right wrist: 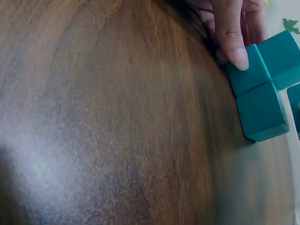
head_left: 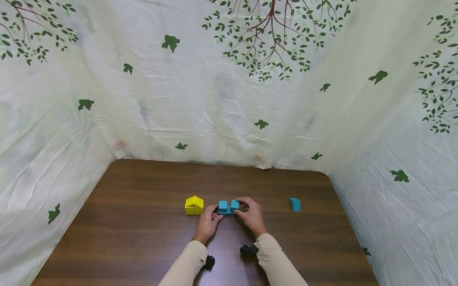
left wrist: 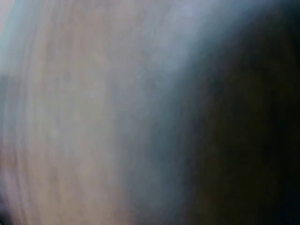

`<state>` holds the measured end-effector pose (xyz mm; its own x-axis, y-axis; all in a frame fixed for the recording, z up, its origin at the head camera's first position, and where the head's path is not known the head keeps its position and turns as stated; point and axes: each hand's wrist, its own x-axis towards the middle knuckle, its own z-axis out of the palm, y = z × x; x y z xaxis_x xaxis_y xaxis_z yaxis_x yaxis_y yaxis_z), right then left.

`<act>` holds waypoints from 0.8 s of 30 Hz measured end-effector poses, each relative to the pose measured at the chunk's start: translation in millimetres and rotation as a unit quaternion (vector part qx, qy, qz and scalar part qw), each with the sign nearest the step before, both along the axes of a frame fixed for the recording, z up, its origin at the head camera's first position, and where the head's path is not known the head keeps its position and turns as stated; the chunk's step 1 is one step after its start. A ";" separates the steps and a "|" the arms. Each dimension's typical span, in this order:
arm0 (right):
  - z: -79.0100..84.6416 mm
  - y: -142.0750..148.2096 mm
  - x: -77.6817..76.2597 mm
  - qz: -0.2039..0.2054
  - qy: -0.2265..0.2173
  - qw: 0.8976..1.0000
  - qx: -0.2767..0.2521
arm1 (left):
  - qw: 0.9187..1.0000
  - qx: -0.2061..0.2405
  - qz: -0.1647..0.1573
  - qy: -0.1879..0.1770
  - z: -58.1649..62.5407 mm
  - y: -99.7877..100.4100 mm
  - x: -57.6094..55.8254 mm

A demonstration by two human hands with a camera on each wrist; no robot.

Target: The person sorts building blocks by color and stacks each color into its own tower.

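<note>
In the head view, blue blocks stand stacked in the middle of the table, a lower row with an upper-left cube [head_left: 223,205] on it. The left hand [head_left: 206,225] holds the left end of this stack, its thumb [right wrist: 240,56] against the front of a lower blue block [right wrist: 260,112]. At the stack's right end the right hand [head_left: 252,216] pinches an upper-right blue cube [head_left: 234,205] between thumb and fingers. A gap separates the two upper cubes. The left wrist view is too blurred to make anything out.
A yellow block house [head_left: 194,206] with a peaked top stands just left of the left hand. A blue triangular block [head_left: 295,204] lies apart at the right. Leaf-printed cloth [head_left: 222,99] hangs around the brown wooden table [head_left: 143,190].
</note>
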<state>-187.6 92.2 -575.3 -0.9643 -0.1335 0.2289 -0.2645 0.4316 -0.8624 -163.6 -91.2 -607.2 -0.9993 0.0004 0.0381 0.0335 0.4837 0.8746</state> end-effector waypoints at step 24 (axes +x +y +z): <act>-2.4 -4.5 -1.7 0.032 -0.001 0.999 -0.005 | 0.999 -0.004 -0.009 0.039 -2.5 -0.6 0.2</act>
